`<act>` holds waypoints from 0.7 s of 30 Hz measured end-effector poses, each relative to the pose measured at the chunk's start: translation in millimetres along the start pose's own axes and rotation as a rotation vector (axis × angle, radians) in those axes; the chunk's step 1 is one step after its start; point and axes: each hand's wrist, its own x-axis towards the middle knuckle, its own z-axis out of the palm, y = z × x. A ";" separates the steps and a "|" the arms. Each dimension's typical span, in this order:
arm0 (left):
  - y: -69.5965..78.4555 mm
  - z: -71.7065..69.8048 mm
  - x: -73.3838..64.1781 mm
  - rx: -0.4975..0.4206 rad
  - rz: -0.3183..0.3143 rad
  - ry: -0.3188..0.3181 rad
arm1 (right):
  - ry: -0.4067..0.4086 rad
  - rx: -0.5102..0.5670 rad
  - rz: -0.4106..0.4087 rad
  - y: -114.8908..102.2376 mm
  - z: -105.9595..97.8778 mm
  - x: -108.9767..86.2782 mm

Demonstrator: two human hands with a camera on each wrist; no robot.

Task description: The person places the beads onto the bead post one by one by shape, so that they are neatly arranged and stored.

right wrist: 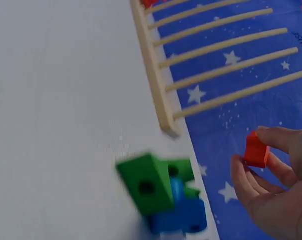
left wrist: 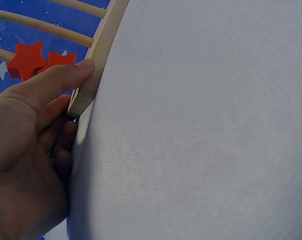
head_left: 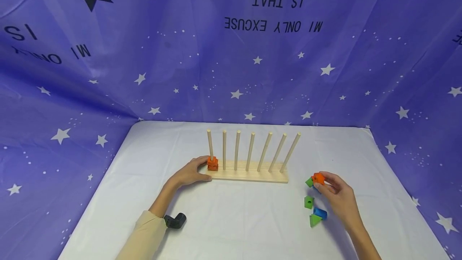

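My left hand [head_left: 191, 171] grips the left end of a wooden peg board [head_left: 249, 175], thumb along its front edge. Several upright dowels stand in a row on the board. Orange star-shaped beads [head_left: 212, 164] sit stacked at the foot of the leftmost dowel; the left wrist view shows two stars [left wrist: 26, 61]. Off the board's right end, my right hand [head_left: 338, 196] pinches another orange star bead [right wrist: 257, 150] between thumb and fingers. In the right wrist view this bead is raised off the table. Below that hand lie green beads [head_left: 309, 202] and blue beads [head_left: 320, 213].
A white cloth [head_left: 245, 220] covers the table. Near my left forearm lies a black angled object [head_left: 175, 221], partly hidden by the sleeve. A purple curtain [head_left: 216, 71] with stars and lettering hangs behind and at both sides.
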 end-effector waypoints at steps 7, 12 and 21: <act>-1.6 -0.3 0.0 0.007 -0.008 0.003 | -0.254 0.591 0.242 -14.7 18.7 9.1; -2.1 -1.2 0.4 0.005 0.003 0.005 | -0.381 0.850 0.260 -20.4 32.1 13.0; -3.2 -1.2 1.3 0.006 0.039 0.001 | -0.395 0.765 0.233 -36.1 60.5 17.5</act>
